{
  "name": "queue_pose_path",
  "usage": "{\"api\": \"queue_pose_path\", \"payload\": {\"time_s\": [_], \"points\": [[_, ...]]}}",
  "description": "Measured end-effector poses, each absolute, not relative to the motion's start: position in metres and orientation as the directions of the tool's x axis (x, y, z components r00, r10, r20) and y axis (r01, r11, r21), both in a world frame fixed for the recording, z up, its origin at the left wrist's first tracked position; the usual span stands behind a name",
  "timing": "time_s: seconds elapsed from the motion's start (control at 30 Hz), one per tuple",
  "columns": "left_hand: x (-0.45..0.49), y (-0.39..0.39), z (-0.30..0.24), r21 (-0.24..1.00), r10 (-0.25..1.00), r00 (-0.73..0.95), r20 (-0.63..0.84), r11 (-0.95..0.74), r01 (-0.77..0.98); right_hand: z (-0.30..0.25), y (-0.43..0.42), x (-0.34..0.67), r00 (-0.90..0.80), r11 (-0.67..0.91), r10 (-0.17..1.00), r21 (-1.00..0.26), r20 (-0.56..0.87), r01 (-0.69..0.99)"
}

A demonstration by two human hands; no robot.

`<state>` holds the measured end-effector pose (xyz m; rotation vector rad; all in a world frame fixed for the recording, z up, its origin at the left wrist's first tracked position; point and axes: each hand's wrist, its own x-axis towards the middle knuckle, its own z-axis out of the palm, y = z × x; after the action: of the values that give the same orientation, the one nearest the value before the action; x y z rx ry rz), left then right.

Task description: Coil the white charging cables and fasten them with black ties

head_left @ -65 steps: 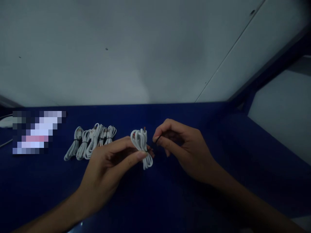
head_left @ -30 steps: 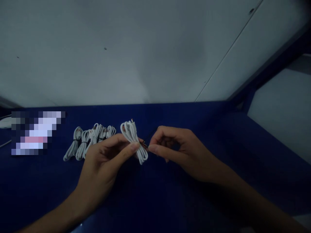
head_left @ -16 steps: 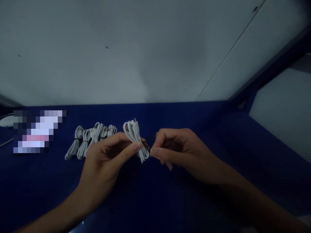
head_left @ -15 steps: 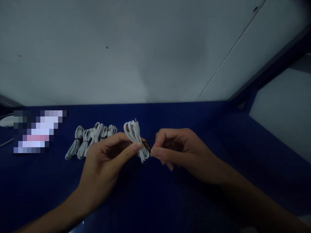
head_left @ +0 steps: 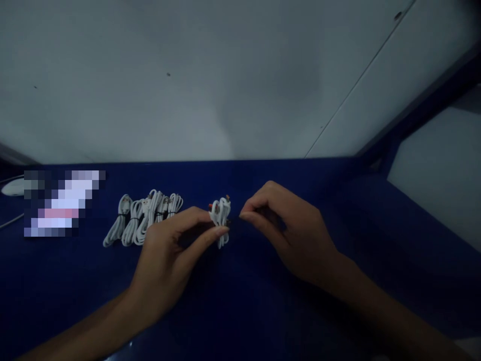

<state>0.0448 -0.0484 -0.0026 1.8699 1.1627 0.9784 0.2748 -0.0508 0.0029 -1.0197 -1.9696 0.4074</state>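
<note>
My left hand (head_left: 176, 250) pinches a coiled white cable bundle (head_left: 220, 215) between thumb and forefinger, holding it upright just above the dark blue table (head_left: 240, 301). An orange-tipped plug shows at the bundle's top. My right hand (head_left: 289, 228) is closed in a pinch right beside the bundle's middle; what its fingertips grip is too small and dark to make out. Both hands meet near the table's centre.
A row of several tied white cable bundles (head_left: 145, 218) lies on the table to the left. A blurred patch (head_left: 62, 203) and a white object (head_left: 13, 186) sit at the far left. A grey wall (head_left: 225, 80) rises behind; a blue frame bar (head_left: 417, 115) runs at the right.
The bundle has turned in my left hand and looks narrower and more upright. My right hand has lifted slightly and its pinch sits higher, at the bundle's middle.
</note>
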Motion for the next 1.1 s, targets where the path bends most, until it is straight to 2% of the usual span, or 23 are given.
{"api": "queue_pose_path", "payload": {"time_s": [0.1,0.17,0.3,0.4,0.53,0.87,1.1], "points": [[0.045,-0.050,-0.003,0.833,0.911,0.335,0.242,-0.372,0.410,0.001,-0.049,0.275,-0.234,0.597,0.785,-0.601,0.574,0.531],[0.044,-0.051,-0.003,0.824,0.906,0.339,0.254,-0.386,0.414,0.002,-0.049,0.275,-0.199,0.554,0.819,-0.650,0.538,0.520],[0.043,-0.052,-0.002,0.815,0.905,0.331,0.267,-0.395,0.424,0.006,-0.048,0.277,-0.169,0.368,0.930,-0.854,0.327,0.369],[0.044,-0.053,-0.003,0.818,0.904,0.331,0.270,-0.397,0.417,0.008,-0.045,0.281,-0.192,0.274,0.954,-0.927,0.230,0.254],[0.046,-0.052,-0.004,0.858,0.911,0.333,0.242,-0.361,0.366,0.009,-0.039,0.289,-0.260,0.239,0.949,-0.942,0.176,0.235],[0.043,-0.051,-0.002,0.918,0.906,0.386,0.173,-0.290,0.270,0.019,-0.035,0.305,-0.350,0.247,0.929,-0.904,0.119,0.348],[0.042,-0.052,-0.001,0.960,0.909,0.402,0.108,-0.200,0.197,0.019,-0.032,0.308,-0.386,0.220,0.916,-0.939,0.106,0.264]]}}
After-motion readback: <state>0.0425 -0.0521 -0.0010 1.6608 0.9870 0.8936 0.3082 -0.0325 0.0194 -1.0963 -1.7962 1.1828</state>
